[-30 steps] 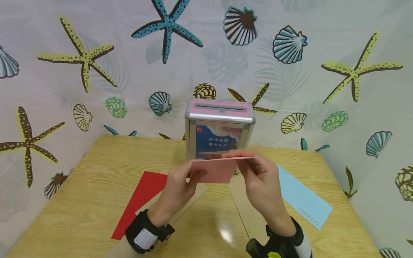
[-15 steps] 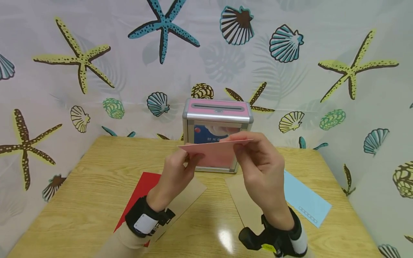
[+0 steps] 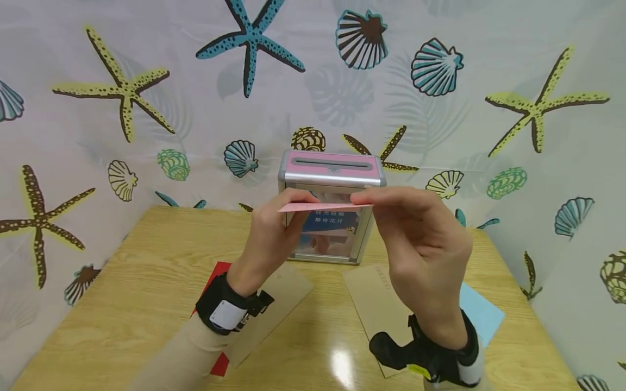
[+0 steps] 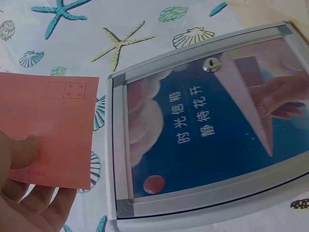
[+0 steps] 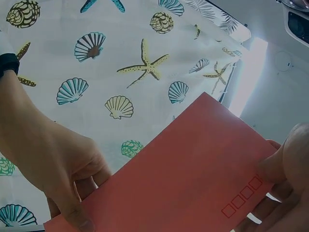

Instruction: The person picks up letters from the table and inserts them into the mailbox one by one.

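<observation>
A pink-red envelope (image 3: 325, 207) is held up nearly edge-on in front of the metal-framed letter box (image 3: 334, 177). My left hand (image 3: 270, 234) pinches its left end, thumb on one face, as the left wrist view shows on the envelope (image 4: 53, 121). At the other end my right hand (image 3: 427, 250) grips it between thumb and fingers. Printed squares show on the envelope (image 5: 193, 159) in the right wrist view. The letter box has a pink top with a long slot, and a keyhole lock (image 4: 211, 64) above its blue front panel.
On the wooden table (image 3: 161, 271), a tan envelope (image 3: 274, 312) overlaps a red one (image 3: 221, 365) at left. Another tan envelope (image 3: 369, 301) and a light blue one (image 3: 481, 316) lie at right, partly behind my right arm. A shell-and-starfish cloth (image 3: 313, 98) hangs behind.
Both hands have raised the pink-red envelope from in front of the box's lower panel towards its top. The envelope has tipped to nearly edge-on in the head view.
</observation>
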### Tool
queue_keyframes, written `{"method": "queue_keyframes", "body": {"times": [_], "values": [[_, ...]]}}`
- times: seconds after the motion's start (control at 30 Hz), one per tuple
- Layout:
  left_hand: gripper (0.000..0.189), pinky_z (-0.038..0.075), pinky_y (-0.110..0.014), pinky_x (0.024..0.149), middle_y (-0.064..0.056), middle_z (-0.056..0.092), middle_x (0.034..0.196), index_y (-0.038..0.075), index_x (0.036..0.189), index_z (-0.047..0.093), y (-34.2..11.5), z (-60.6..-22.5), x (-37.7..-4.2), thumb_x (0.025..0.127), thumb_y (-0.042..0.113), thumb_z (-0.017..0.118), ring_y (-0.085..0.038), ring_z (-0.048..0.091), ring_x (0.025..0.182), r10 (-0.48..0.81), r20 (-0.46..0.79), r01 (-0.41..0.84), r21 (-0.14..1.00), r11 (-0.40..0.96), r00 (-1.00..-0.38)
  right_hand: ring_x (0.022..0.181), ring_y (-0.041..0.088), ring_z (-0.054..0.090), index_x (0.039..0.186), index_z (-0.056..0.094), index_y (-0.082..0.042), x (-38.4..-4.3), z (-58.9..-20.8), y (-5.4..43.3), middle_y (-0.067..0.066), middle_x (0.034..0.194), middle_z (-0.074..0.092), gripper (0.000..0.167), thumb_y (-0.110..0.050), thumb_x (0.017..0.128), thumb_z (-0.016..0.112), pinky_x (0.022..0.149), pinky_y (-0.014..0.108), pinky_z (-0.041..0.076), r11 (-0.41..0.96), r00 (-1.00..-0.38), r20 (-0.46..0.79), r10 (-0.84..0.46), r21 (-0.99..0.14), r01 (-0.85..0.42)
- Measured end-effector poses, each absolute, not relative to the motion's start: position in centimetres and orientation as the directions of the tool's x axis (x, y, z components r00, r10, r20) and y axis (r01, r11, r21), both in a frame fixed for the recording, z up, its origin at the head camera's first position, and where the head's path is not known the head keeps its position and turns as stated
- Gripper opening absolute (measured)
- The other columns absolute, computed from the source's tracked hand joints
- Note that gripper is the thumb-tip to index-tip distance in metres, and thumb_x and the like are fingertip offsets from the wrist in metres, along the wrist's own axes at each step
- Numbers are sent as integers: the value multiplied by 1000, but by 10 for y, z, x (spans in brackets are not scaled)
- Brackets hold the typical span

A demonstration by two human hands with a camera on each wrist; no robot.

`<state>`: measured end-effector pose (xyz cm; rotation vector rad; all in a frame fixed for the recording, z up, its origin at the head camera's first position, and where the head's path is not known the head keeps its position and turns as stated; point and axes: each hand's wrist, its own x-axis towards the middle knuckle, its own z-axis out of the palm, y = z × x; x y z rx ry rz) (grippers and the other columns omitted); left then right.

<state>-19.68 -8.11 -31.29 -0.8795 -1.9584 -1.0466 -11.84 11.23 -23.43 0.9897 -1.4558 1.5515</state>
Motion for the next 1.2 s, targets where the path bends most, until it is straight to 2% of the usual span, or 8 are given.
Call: {"method": "queue_keyframes", "body": {"times": [0.37, 0.57, 0.63, 0.8, 0.97, 1.2], "values": [[11, 62, -37, 87, -12, 74, 102, 1, 107, 65, -76, -291, -208, 97, 0, 68, -23, 72, 94, 185, 875, 839, 340, 424, -447, 93, 28, 76, 96, 64, 20, -123, -226, 114, 16, 94, 77, 8, 21, 88, 62, 90, 36, 60, -81, -334, 939, 79, -328, -941], [12, 57, -33, 73, -14, 75, 105, 0, 109, 65, -74, -281, -211, 97, -2, 66, -25, 70, 86, 188, 890, 843, 299, 447, -415, 92, 33, 75, 95, 65, 20, -126, -220, 115, 23, 93, 76, 10, 23, 87, 60, 93, 41, 60, -118, -319, 942, 105, -307, -944], [13, 57, -33, 72, -15, 75, 105, 0, 109, 64, -74, -278, -211, 97, -4, 65, -25, 70, 85, 189, 894, 844, 287, 454, -406, 92, 34, 75, 94, 65, 19, -127, -219, 116, 23, 93, 76, 10, 24, 86, 60, 94, 42, 59, -123, -318, 941, 112, -305, -944], [13, 57, -34, 76, -15, 74, 107, 0, 110, 64, -73, -272, -213, 97, -4, 64, -26, 70, 90, 190, 902, 842, 263, 472, -388, 94, 36, 74, 95, 65, 20, -128, -216, 116, 24, 93, 76, 9, 22, 87, 61, 93, 43, 59, -99, -324, 938, 125, -313, -944], [12, 61, -37, 90, -16, 75, 109, -1, 111, 64, -72, -266, -217, 99, -2, 64, -28, 75, 101, 182, 906, 839, 259, 478, -383, 99, 37, 74, 95, 65, 21, -130, -212, 117, 25, 96, 76, 7, 20, 89, 61, 97, 47, 58, -45, -337, 933, 131, -334, -942], [13, 60, -40, 97, -16, 76, 107, -2, 111, 64, -68, -254, -217, 98, -3, 64, -28, 75, 102, 172, 911, 849, 261, 460, -374, 104, 32, 75, 97, 66, 18, -139, -210, 116, 16, 100, 78, 8, 17, 92, 60, 98, 44, 58, 63, -358, 930, 81, -363, -930]]}}
